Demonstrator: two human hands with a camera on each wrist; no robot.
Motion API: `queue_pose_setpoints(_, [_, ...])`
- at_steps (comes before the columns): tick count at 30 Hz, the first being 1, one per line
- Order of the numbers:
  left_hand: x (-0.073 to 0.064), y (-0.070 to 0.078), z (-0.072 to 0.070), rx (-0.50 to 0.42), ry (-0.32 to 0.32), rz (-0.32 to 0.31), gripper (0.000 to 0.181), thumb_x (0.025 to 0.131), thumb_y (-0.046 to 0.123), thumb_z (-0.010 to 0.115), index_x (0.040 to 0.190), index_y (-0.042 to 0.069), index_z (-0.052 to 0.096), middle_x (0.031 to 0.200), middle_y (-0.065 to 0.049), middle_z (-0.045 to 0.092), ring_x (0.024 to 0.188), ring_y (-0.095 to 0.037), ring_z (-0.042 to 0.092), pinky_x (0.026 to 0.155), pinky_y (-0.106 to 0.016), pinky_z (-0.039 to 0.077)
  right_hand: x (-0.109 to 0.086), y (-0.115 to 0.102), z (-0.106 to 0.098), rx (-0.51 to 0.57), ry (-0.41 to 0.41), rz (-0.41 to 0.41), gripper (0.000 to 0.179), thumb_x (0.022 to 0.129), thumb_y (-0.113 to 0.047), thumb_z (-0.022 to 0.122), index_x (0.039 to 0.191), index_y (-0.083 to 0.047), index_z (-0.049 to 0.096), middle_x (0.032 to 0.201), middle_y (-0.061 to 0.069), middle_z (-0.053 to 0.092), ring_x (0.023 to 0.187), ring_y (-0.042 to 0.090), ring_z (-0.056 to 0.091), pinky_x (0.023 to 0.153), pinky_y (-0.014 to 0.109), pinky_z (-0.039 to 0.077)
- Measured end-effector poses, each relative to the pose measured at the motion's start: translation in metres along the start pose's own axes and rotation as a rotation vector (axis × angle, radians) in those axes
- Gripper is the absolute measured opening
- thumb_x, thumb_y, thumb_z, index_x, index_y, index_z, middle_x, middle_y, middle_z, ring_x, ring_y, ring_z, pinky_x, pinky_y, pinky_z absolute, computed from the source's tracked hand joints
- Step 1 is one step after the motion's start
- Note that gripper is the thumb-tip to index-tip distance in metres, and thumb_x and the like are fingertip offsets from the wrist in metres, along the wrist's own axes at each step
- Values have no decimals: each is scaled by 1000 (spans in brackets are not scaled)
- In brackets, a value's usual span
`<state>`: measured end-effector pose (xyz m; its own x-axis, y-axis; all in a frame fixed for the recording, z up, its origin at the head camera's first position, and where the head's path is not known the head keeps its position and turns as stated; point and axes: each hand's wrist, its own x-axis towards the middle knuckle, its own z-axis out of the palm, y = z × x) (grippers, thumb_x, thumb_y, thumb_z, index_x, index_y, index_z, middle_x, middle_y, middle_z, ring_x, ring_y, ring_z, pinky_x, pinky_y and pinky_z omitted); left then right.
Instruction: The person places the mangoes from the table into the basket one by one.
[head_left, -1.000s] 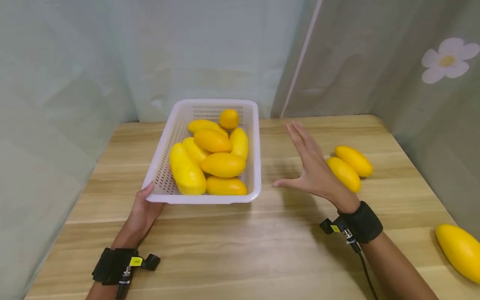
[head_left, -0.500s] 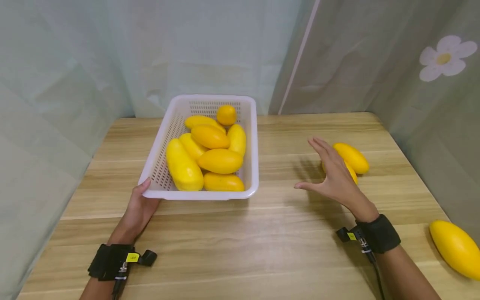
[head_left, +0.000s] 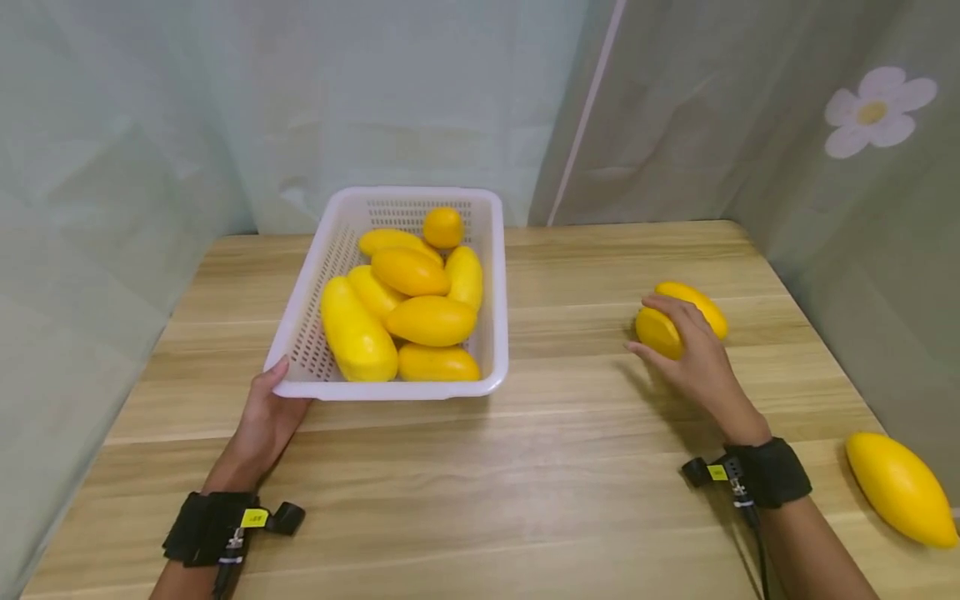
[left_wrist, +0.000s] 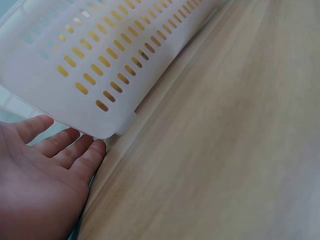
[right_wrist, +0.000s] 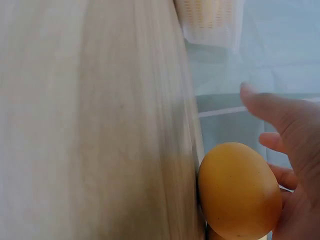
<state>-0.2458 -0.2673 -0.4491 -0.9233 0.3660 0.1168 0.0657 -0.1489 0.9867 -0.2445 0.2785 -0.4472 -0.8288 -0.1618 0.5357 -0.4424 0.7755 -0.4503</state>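
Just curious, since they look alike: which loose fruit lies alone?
The fruit at the near right; the other two loose ones lie together by the right hand.

Yellow rectangular labels (head_left: pixel 255 518) on black wrist-worn camera mounts (head_left: pixel 286 518), at eight and four o'clock in the head view, bear illegible print.
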Motion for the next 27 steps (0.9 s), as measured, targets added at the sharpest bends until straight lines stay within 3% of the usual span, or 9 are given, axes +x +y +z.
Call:
queue_pose_setpoints(7, [0, -1, -1, -5, 4, -1, 50, 96, 38, 20, 145, 33, 10, 148, 1, 7, 129, -27, 14, 101, -38, 16, -4, 7, 1, -20, -14, 19, 68, 67, -17, 81, 127, -13, 51, 129, 8, 45, 120, 23, 35, 96, 41, 27])
queue_pose_setpoints(15, [1, 0, -2, -7, 2, 5, 50, 96, 38, 20, 145, 32, 11, 148, -1, 8, 128, -30, 15, 100, -36, 19, -7, 11, 0, 26, -38, 115, 71, 68, -14, 80, 131, -15, 47, 134, 8, 39, 123, 23, 31, 94, 50, 25])
queue_pose_setpoints(27, [1, 1, 0, 7, 11, -19, 50, 96, 39, 21, 145, 34, 11, 148, 1, 7, 127, -29, 16, 100, -37, 19, -11, 14, 3, 32, -43, 171, 78, 69, -12, 79, 137, -18, 40, 136, 7, 36, 122, 28, 31, 93, 55, 24])
